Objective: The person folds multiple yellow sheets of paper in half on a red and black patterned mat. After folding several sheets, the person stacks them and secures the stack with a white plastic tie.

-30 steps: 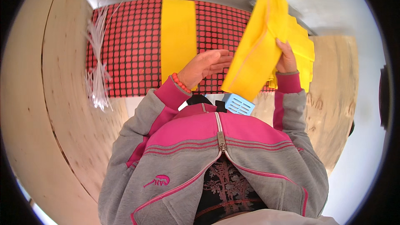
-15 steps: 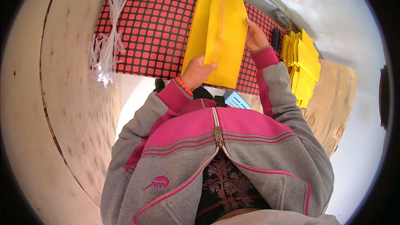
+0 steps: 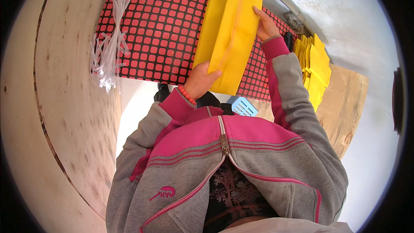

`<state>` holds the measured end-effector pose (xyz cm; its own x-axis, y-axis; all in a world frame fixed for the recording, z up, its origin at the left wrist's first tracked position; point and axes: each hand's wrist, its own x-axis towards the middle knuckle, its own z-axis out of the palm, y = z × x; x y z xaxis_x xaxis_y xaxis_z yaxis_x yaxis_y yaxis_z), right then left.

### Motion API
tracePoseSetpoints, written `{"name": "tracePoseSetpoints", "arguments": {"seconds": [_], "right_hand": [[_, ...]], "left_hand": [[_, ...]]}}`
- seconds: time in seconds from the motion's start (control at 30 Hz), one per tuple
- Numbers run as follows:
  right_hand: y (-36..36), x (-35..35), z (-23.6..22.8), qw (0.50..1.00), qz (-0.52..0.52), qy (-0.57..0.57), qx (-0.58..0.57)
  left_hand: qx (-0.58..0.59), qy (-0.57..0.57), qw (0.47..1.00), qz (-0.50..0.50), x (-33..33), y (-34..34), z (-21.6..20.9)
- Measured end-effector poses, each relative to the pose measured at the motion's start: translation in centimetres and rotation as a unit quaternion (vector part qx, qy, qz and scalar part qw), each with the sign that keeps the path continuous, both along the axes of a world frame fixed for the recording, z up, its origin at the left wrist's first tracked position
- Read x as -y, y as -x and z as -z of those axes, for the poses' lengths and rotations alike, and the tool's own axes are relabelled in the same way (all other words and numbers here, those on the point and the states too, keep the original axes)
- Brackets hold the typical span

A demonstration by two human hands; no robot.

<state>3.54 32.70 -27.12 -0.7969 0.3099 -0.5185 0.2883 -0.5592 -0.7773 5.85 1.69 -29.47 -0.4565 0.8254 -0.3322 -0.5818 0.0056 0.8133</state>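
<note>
Plywood table, red checked mat, yellow stack

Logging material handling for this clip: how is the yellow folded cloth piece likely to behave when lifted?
The yellow folded cloth probably flops: it creases between the left hand and right hand. It seems light, held by fingertips. It likely won't slide much on the red-and-black mat.
</note>
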Motion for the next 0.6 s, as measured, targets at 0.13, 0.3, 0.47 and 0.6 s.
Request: {"name": "tracePoseSetpoints", "arguments": {"seconds": [0.13, 0.3, 0.47, 0.6], "right_hand": [[1.4, 1.2, 1.4, 0.999, -0.03, -0.015, -0.007], [2.3, 1.3, 2.3, 0.998, -0.02, -0.04, 0.041], [2.6, 0.9, 2.9, 0.997, -0.031, -0.061, 0.042], [2.9, 0.9, 3.4, 0.996, -0.04, -0.069, 0.039]], "left_hand": [[0.039, 0.01, 0.998, -0.038, 1.3, -0.3, 0.4], [0.063, 0.006, 0.998, -0.029, 1.6, -0.3, 1.5], [0.124, -0.034, 0.99, -0.053, 1.9, -0.6, 1.6], [0.132, -0.046, 0.987, -0.076, 2.0, -0.7, 1.7]]}}
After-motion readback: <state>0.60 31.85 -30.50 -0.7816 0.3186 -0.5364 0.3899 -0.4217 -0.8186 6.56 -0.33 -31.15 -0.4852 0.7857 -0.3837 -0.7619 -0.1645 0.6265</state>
